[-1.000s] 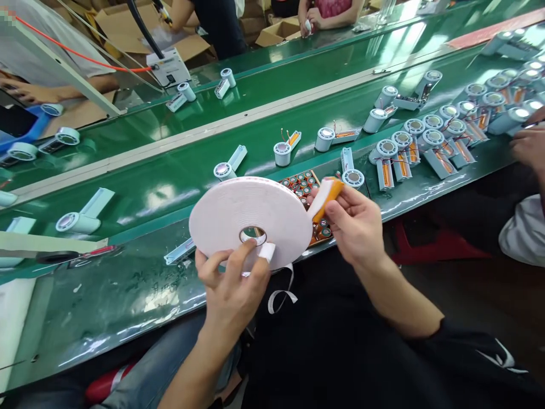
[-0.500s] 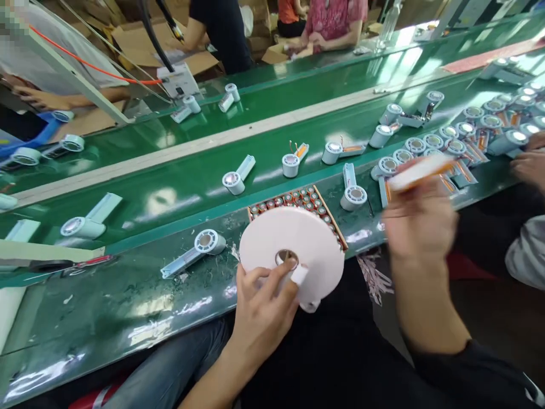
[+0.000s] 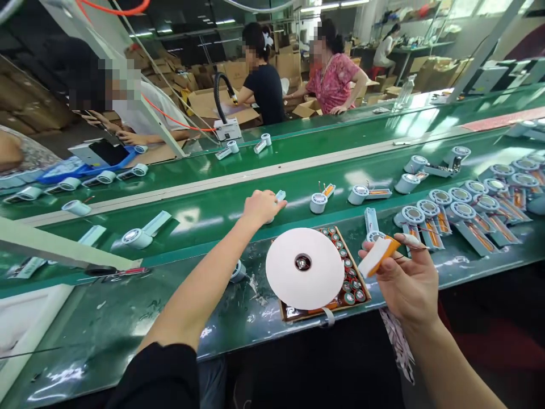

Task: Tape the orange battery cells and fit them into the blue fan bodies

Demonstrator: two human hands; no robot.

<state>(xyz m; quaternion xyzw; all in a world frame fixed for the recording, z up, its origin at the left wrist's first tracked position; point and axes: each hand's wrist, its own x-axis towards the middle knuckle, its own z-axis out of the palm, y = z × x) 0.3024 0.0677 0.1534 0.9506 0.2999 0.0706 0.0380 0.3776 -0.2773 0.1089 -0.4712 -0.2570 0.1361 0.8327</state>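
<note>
My left hand reaches over the belt, its fingers closed round a light-blue handheld-fan housing. Most of that part is hidden under the hand; its handle end sticks out on the right. In my right hand is an orange battery with a white strip on its face, pinched between thumb and fingers. Between the hands, a white roll of tape lies flat on a carton of batteries. Just behind the held battery sits another blue housing.
Several housings with orange batteries crowd the right of the bench. More housings lie along the green belt. A metal post and red-handled tool are at left. Across the line, people work near cartons.
My left hand has left the tape roll and gone forward onto a housing on the belt. My right hand, still with the battery, has come lower. The view has tilted up.
</note>
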